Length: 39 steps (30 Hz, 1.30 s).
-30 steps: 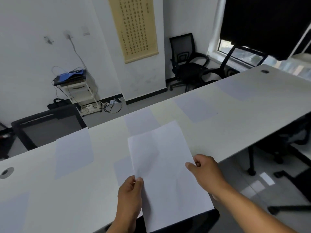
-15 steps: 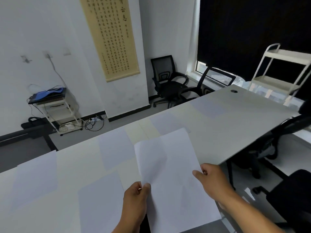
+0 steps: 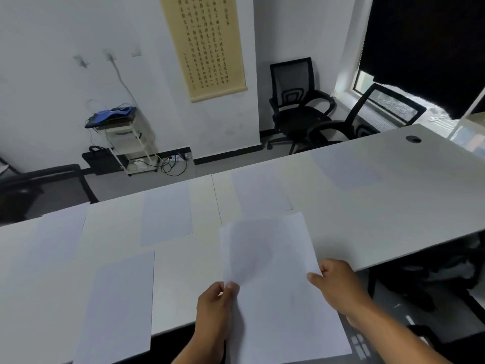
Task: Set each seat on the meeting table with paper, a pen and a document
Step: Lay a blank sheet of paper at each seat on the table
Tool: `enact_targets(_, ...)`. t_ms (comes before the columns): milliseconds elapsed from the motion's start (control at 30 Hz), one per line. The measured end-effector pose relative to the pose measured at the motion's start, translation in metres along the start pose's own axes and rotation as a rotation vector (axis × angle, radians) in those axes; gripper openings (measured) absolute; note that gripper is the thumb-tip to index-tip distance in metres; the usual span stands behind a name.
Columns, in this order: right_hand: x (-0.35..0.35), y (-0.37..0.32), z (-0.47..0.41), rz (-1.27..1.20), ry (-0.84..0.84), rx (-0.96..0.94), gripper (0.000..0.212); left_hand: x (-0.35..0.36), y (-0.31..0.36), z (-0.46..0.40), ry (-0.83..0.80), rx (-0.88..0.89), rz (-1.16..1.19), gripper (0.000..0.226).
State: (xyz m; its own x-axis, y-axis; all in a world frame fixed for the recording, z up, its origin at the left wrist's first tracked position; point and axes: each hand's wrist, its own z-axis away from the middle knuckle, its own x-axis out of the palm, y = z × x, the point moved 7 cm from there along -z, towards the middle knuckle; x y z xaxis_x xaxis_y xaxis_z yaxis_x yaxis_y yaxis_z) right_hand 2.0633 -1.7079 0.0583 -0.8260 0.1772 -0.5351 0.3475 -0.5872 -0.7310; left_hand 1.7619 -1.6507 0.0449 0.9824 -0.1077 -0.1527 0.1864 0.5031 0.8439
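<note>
Held sheet pinched on both side edges — left hand thumb and fingers clamped on left edge, right hand on right edge. Raised over near edge of table. Other sheets lying flat on tabletop.

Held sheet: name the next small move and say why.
Probably lower the held sheet flat onto the bare near edge of the table under it. Both the left hand and right hand pinch it above that spot, right of the near sheet.
</note>
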Motion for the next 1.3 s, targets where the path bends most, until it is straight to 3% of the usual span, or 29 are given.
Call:
enact_targets(300,0.026,0.016,-0.057,0.069,-0.158,0.100,0.042,0.006,-0.030,-0.037,0.098,-0.082,-0.024,0.027)
enact_targets(700,0.034,0.028,-0.138,0.235,-0.109,0.186,0.041,0.015,-0.059,-0.110,0.103,-0.195,-0.002,0.025)
enact_targets(1133,0.034,0.046,-0.194,0.383,-0.104,0.184,0.037,-0.061,-0.052,-0.113,0.400,-0.187,-0.053,0.023)
enact_targets(1300,0.036,0.048,-0.203,0.409,-0.140,0.178,0.016,-0.072,-0.040,-0.102,0.488,-0.188,0.005,0.021)
